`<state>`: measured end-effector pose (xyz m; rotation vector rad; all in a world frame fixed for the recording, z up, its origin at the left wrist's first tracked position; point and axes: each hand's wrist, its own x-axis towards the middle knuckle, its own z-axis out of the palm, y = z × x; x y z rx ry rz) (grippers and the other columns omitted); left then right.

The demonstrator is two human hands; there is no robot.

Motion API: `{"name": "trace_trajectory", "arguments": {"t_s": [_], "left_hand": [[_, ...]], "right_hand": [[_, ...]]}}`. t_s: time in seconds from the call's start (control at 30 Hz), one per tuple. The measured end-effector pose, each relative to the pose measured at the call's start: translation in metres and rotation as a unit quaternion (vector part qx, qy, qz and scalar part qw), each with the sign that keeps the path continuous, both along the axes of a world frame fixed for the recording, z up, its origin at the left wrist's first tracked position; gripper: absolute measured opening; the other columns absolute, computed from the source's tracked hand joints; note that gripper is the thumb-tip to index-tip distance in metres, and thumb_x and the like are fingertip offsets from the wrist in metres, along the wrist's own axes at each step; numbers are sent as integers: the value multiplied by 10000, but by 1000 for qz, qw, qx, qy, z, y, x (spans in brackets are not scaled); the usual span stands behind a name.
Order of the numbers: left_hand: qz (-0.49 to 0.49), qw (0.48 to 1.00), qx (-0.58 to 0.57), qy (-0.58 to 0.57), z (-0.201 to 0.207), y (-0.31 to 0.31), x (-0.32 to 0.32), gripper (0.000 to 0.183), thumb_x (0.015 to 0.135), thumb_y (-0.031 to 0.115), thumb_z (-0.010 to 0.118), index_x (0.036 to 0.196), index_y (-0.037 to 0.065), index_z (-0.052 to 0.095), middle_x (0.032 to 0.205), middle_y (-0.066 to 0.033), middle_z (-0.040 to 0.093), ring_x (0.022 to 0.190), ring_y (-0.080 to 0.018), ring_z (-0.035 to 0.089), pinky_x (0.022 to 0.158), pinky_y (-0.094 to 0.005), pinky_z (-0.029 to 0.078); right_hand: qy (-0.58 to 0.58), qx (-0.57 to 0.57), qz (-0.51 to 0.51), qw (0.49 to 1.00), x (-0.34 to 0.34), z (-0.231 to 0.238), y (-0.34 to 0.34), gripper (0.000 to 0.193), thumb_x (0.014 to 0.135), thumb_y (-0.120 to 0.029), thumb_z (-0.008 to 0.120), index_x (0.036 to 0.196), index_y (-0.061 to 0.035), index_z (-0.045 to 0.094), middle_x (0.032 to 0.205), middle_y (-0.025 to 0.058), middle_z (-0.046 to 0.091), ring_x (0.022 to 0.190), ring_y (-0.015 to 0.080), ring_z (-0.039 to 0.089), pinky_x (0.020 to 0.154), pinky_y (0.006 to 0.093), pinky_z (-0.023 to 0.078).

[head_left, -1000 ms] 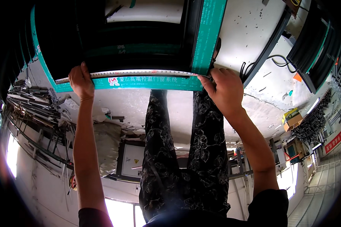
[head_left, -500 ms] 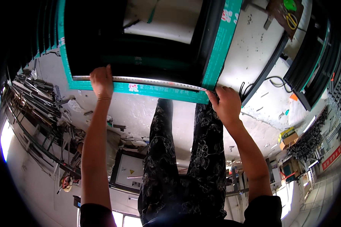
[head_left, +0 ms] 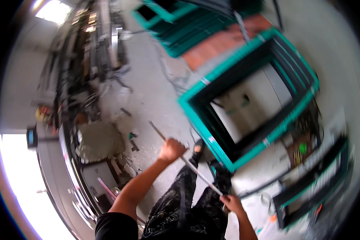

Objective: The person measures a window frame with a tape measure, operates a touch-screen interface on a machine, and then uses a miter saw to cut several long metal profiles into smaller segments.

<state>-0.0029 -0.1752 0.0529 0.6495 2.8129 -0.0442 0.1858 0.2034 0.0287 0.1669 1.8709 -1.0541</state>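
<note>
An extended tape measure [head_left: 202, 176] runs slantwise in front of my legs, its pale blade stretched between my hands. My left hand [head_left: 173, 149] is closed round the blade, whose free end sticks out beyond the fist. At the other end of the stretch, my right hand [head_left: 233, 203] grips the tape; the case there is mostly hidden by the fingers. Beyond my feet lies a large dark window frame [head_left: 268, 138] with green film on its edges. Neither hand touches it.
Long metal profiles [head_left: 94, 40] are heaped at the far left, with a pale sack [head_left: 100, 142] nearer. More green-wrapped frames [head_left: 178, 40] lie at the back beside an orange-red board [head_left: 216, 48]. A smaller dark frame [head_left: 282, 206] lies at the right.
Both hands have left the window frame's near edge, taking the tape measure along. My view has swung left and I stand farther from the frame, which appears turned and at the right.
</note>
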Motion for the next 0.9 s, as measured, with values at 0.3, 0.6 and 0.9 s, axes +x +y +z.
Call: {"name": "trace_trajectory", "arguments": {"t_s": [0.3, 0.6, 0.9], "left_hand": [[442, 891, 106, 13, 155, 14, 268, 303, 921, 351, 526, 749, 123, 627, 713, -67, 644, 701, -279, 650, 719, -447, 456], [580, 783, 212, 72, 109, -128, 332, 446, 943, 392, 496, 661, 80, 643, 620, -133, 632, 630, -335, 638, 691, -462, 462], [601, 666, 402, 186, 261, -357, 362, 186, 914, 224, 575, 953, 54, 641, 873, -164, 659, 858, -325, 650, 758, -422, 516]], "right_hand": [[102, -51, 378, 919, -69, 110, -100, 371, 886, -509, 622, 893, -158, 744, 606, 44, 627, 537, 169, 591, 530, 333, 460], [106, -131, 456, 874, -61, 93, -279, 318, 965, -309, 568, 836, -26, 638, 492, 51, 549, 360, 144, 500, 346, 311, 352], [168, 11, 585, 793, -28, 204, -541, 448, 889, -538, 548, 950, -133, 731, 788, 135, 690, 764, 317, 676, 696, 408, 524]]}}
